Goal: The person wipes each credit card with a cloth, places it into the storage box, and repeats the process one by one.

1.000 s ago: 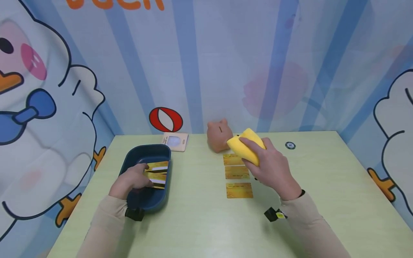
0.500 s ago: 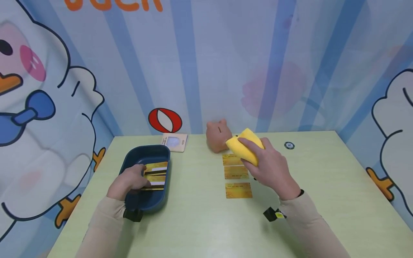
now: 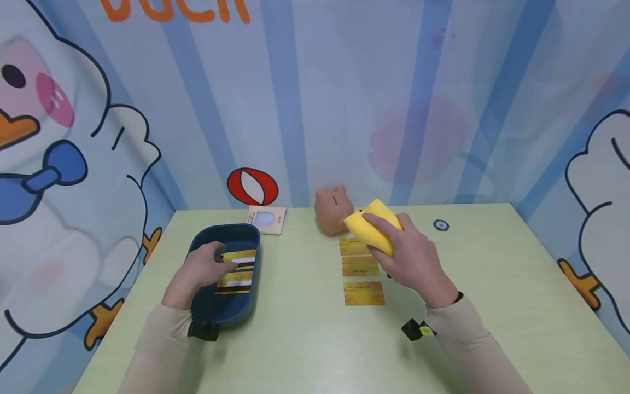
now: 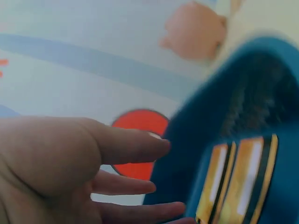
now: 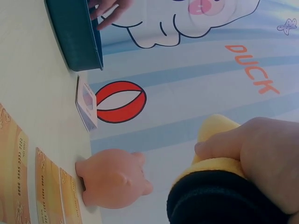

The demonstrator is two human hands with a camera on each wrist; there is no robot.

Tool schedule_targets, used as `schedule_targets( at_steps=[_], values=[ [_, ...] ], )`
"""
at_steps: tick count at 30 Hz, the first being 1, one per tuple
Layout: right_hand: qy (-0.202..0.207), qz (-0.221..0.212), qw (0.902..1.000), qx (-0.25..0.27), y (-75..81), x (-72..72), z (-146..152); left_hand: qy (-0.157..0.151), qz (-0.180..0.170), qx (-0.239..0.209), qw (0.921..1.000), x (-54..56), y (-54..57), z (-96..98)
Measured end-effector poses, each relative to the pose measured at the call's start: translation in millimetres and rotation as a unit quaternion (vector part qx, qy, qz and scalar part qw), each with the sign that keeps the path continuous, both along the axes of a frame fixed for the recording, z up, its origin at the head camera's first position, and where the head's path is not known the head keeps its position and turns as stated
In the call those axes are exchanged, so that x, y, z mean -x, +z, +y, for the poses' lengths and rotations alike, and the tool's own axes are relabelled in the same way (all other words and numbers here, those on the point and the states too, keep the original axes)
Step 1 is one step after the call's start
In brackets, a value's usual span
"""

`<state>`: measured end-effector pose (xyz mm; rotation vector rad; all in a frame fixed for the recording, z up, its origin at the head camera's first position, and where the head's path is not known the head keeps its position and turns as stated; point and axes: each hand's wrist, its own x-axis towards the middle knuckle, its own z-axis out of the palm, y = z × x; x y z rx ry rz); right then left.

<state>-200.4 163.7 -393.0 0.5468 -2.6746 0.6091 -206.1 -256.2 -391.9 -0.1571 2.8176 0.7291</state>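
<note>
In the head view my left hand (image 3: 204,268) hovers over the dark blue bin (image 3: 253,241), fingers extended and thumb apart. Two gold cards (image 3: 233,282) with black and white stripes lie inside the bin below the fingertips; the left wrist view shows nothing between the fingers (image 4: 135,145). My right hand (image 3: 413,260) grips a soft, folded yellow cloth (image 3: 366,230) above the table. A dark fuzzy side of the cloth shows in the right wrist view. Below and left of that hand, three gold cards (image 3: 364,294) lie in a column, the farthest partly covered by the cloth.
A pink piggy bank (image 3: 333,210) stands at the back, just left of the cloth. Behind the bin lies a pale pink card holder (image 3: 267,219) with an oval on it. A round chip (image 3: 441,225) lies at the back right. A printed duck curtain (image 3: 334,109) rises behind the table (image 3: 305,339).
My left hand has lifted off the gold cards in the bin and its fingers have loosened, leaving both cards lying there. The right hand keeps holding the yellow cloth in place.
</note>
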Motion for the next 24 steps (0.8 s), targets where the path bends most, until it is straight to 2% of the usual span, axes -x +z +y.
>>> schedule_targets(
  at_steps=[3, 6, 12, 14, 17, 24],
  values=[
    [0.001, 0.002, 1.0, 0.003, -0.6, 0.1, 0.8, -0.008, 0.038, -0.034, 0.9987, -5.1, 6.8, 13.6],
    [0.0, 0.004, 1.0, 0.007, -1.0, 0.1, 1.3, -0.043, 0.08, -0.081, 0.9926, -10.6, 12.1, 30.2],
    [0.005, 0.016, 0.9997, 0.016, 0.4, -0.2, 2.5, -0.136, 0.149, -0.17, 0.9646, -18.1, 16.1, 66.1],
    [0.006, 0.022, 0.9995, 0.021, 1.6, -0.2, 3.1, -0.155, 0.158, -0.184, 0.9576, -18.5, 17.1, 78.4],
    [0.003, 0.028, 0.9992, 0.027, 3.4, 0.0, 4.0, -0.175, 0.169, -0.191, 0.9509, -16.5, 17.2, 95.6],
    [-0.001, 0.028, 0.999, 0.034, 6.0, -0.2, 7.2, -0.189, 0.158, -0.213, 0.9454, -7.8, 6.7, 128.4]
  ],
)
